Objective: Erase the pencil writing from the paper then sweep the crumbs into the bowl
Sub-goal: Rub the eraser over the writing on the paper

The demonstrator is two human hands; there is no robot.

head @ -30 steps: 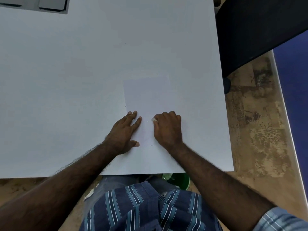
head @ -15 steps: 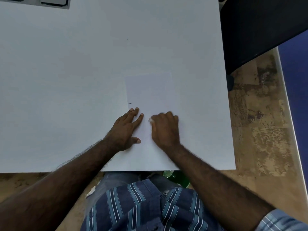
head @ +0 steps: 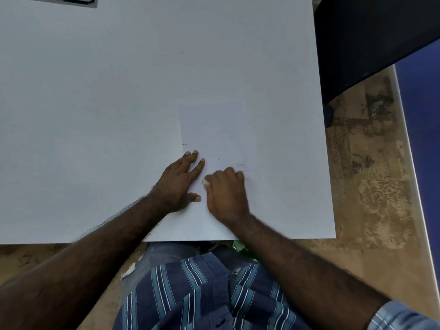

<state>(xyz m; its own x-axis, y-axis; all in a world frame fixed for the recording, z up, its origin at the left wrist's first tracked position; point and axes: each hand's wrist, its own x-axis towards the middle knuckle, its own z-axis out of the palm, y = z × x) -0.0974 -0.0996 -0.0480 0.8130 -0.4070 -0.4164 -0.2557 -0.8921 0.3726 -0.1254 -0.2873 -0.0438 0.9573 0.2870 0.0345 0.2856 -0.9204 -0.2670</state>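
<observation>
Holding the eraser [head: 205,182] curled in your right hand [head: 226,194], you have only a pale corner of it showing past the thumb side, pressed to the paper [head: 214,129] near the sheet's lower middle. Your left hand [head: 182,178] lies flat with fingers straight and slightly spread, pinning the sheet's left edge, just beside the right hand at its 9 o'clock. What matters next is where the remaining pencil marks [head: 241,165] sit: a faint cluster of short lines lies at about 2 o'clock from your right knuckles, close by, running in rows across the sheet toward its right edge. That puts them on the eraser hand's own side, so I judge you should carry the rubbing outward to the right, away from the pinning hand, with strokes along those rows. A small dark dash [head: 184,144] sits at the sheet's left edge, at 12 o'clock from your left fingertips; whether it is on the paper or the table [head: 95,115] I cannot tell. The green bowl [head: 239,246] waits below the table's near edge at 6 o'clock, mostly hidden under your right forearm, so sweeping crumbs will mean drawing them straight toward you.
</observation>
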